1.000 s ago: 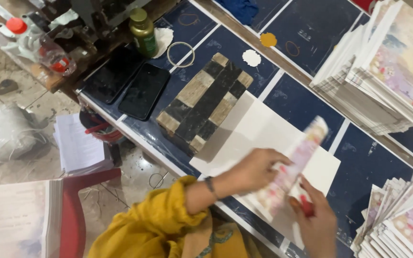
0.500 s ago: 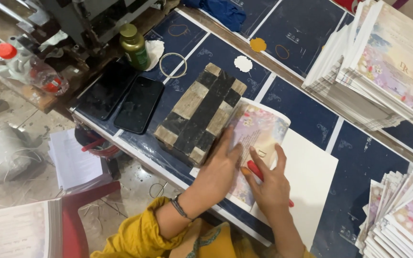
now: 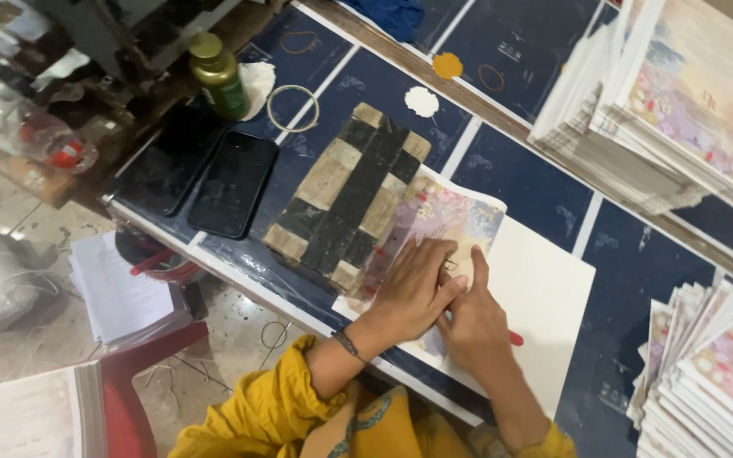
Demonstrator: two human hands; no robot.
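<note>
A folded printed sheet (image 3: 447, 222) with a pastel floral picture lies on a white board (image 3: 545, 297), its left edge against a wooden block (image 3: 345, 195) crossed with black bands. My left hand (image 3: 413, 288) lies flat on the sheet, fingers spread, a thin band on its wrist. My right hand (image 3: 472, 326) rests beside it, touching it, with the index finger stretched along the sheet. A red tool (image 3: 515, 337) pokes out from under my right hand, mostly hidden.
Tall stacks of printed sheets stand at the back right (image 3: 680, 102) and the front right (image 3: 723, 373). Two dark phones (image 3: 231, 182), a green bottle (image 3: 218, 76), a wire ring (image 3: 293, 108) and a machine lie to the left. A red stool (image 3: 125, 399) and paper stacks (image 3: 116, 284) are on the floor.
A second ago both hands held the folded sheet up off the table. They brought it down onto the white board against the block, and now press it flat.
</note>
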